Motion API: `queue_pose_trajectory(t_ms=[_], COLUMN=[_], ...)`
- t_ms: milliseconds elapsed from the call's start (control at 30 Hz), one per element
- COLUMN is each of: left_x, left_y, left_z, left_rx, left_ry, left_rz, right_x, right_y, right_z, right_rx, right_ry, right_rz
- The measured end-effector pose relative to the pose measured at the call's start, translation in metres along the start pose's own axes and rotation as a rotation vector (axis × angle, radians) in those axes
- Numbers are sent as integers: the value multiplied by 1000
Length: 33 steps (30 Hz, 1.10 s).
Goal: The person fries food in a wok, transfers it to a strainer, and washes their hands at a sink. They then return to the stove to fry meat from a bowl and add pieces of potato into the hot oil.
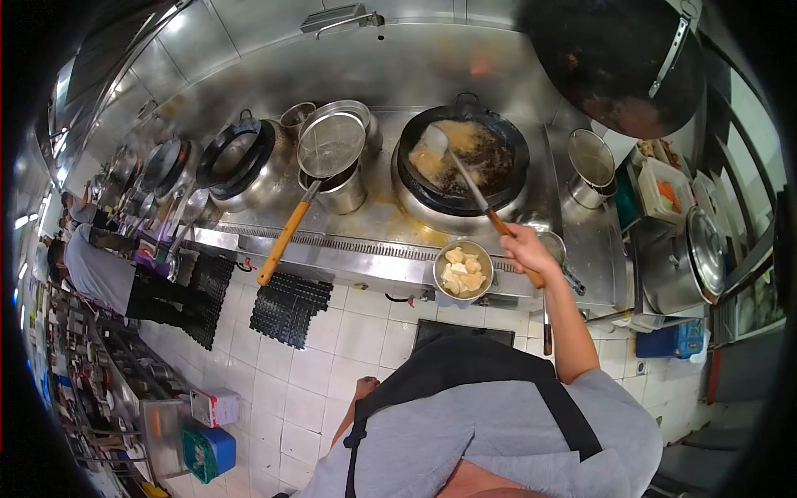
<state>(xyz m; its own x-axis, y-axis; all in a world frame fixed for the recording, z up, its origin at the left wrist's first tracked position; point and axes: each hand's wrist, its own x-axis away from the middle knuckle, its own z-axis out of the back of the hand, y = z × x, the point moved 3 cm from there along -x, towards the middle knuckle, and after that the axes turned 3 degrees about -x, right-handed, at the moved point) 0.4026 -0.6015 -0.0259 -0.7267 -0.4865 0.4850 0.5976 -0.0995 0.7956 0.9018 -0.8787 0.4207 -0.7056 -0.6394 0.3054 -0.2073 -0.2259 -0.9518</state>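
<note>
My right hand [525,251] is wrapped round the wooden handle of a long wok ladle [470,182]. The ladle's metal head rests in the black wok [525,170], among bubbling oil with pale foam [473,139]. Below the wok, at the stove's front edge, a metal bowl [437,275] holds several pale chunks that look like tofu [462,272]. My left hand [366,387] hangs low beside my apron, away from the stove; its fingers are too small to make out.
Left of the wok, a wire strainer [332,143] lies across a metal pot [344,197], its wooden handle jutting over the front edge. A large dark wok [614,62] hangs at upper right. A lidded steel pot [671,267] stands right. Another person [100,270] stands farther left.
</note>
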Motion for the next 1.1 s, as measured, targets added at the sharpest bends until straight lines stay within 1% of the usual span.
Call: queue_pose_trajectory(t_ms=[33, 67, 100, 167, 233, 333, 400, 433, 467, 567, 667, 733, 767, 800, 833, 867, 900, 933, 967, 1000, 1100], left_x=[2, 5, 6, 16, 19, 9, -1, 3, 7, 6, 15, 22, 26, 20, 13, 11, 3, 1, 8, 12, -2], left_y=[-14, -19, -18, -13, 0, -2, -13, 9, 33, 73, 111, 118, 119, 94, 64, 39, 5, -14, -9, -3, -4], left_z=[-5, -6, -7, -7, -8, -5, -2, 4, 11, 12, 16, 16, 14, 13, 11, 10, 1, -5, -8, -8, -9], left_rx=[154, 112, 80, 12, 18, -44, -55, -34, -12, 217, 213, 191, 181, -36, -280, -467, -317, -137, 31, 117, 79], left_ry=[24, 12, 12, 11, 23, 49, 36, 12, -12, -27, 0, 51, 75, -35, -89, -83, -90, -57, 14, -30, -23], left_rz=[184, 216, 211, 206, 209, 204, 191, 182, 173, 267, 376, 367, 363, 122, -156, -423, -193, 44, 259, 235, 221], right_x=[7, 13, 15, 9, -16, -62, -83, -89, -86, -96, -77, -62, -56, -48, -38, -31, -30, -25, -20, -19, 0], right_y=[0, -1, -2, -2, 5, 37, 44, 43, 32, 26, 18, 16, 13, 9, 6, 0, -3, -1, 2, 7, 6], right_z=[6, 12, 17, 24, 31, 27, 24, 18, 13, 7, -1, -1, 0, 0, -2, -5, -1, 2, 4, 8, 7], right_rx=[6, 15, 25, 217, 410, 107, -283, -476, -731, -983, -846, -789, -686, -583, -482, -335, -317, -303, -291, 4, -193], right_ry=[30, 61, 90, 221, 321, 199, 73, 4, -19, -170, -208, -202, -157, -112, -65, -28, -16, 0, 20, 88, 90], right_rz=[14, 29, 44, 104, 147, 48, -25, -64, -105, -135, -67, -26, -8, 7, 19, 53, 52, 44, 33, 118, 49])
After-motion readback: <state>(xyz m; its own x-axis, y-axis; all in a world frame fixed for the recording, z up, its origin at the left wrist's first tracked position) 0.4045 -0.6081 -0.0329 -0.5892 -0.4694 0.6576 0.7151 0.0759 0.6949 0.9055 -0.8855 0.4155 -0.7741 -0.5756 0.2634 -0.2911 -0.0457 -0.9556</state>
